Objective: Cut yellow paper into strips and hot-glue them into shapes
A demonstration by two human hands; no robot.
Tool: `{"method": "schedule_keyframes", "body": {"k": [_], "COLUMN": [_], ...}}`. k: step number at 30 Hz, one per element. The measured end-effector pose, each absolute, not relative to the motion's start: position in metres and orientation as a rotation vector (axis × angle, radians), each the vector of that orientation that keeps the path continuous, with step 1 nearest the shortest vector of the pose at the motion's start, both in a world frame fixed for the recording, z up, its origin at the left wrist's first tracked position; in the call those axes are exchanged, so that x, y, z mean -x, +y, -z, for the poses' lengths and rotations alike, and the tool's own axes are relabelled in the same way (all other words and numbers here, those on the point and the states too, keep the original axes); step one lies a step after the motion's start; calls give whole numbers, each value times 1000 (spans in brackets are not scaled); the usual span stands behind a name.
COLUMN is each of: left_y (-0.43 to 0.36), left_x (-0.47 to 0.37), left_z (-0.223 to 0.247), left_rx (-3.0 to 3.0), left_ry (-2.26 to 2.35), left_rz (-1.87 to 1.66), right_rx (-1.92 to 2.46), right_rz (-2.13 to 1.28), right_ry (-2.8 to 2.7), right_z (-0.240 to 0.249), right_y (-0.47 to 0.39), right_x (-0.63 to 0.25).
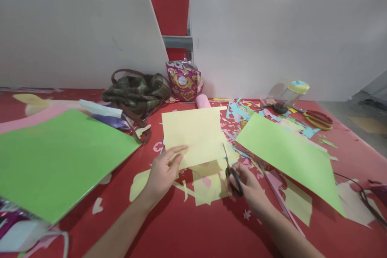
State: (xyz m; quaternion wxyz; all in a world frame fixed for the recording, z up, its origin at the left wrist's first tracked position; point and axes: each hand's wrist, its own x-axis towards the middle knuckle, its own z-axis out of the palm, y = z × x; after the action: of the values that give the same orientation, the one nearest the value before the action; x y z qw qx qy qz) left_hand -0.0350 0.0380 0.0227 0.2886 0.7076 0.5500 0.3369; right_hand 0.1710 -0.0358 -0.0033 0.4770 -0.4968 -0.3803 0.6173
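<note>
A sheet of pale yellow paper (193, 133) is pinched at its lower left by my left hand (165, 169), thumb and fingers closed on the edge. My right hand (244, 181) is wrapped round the black handles of a pair of scissors (234, 179). Their blades point up and away, close to the sheet's right edge; I cannot tell if they touch it. Beneath the sheet, more yellow paper pieces (208, 193) lie on the red table (187, 234), partly hidden by it.
Green sheets lie left (69, 161) and right (290, 161). Paper scraps (238, 109) litter the right back. A plaid bag (139, 90), a purple snack bag (184, 80), a clear container (290, 96) and red-and-yellow-handled scissors (317, 119) stand or lie before white partitions (272, 44).
</note>
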Motion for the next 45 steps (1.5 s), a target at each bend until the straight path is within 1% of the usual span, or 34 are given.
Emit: {"method": "schedule_keyframes", "body": {"k": [11, 20, 34, 45], "left_y": [39, 36, 40, 41], "left_x": [35, 41, 45, 45], "left_z": [-14, -10, -3, 1], "left_rx": [-1930, -1808, -1874, -1876], "left_ry": [1394, 1416, 1504, 1496], "left_rz": [-870, -857, -846, -864], "right_rx": [1230, 1248, 1295, 1281], "right_rz": [-1515, -1537, -1537, -1522], "right_ry": [-925, -934, -812, -827], "right_z": [10, 4, 0, 13], "right_y": [-35, -33, -33, -32], "right_x": [-174, -169, -160, -158]}}
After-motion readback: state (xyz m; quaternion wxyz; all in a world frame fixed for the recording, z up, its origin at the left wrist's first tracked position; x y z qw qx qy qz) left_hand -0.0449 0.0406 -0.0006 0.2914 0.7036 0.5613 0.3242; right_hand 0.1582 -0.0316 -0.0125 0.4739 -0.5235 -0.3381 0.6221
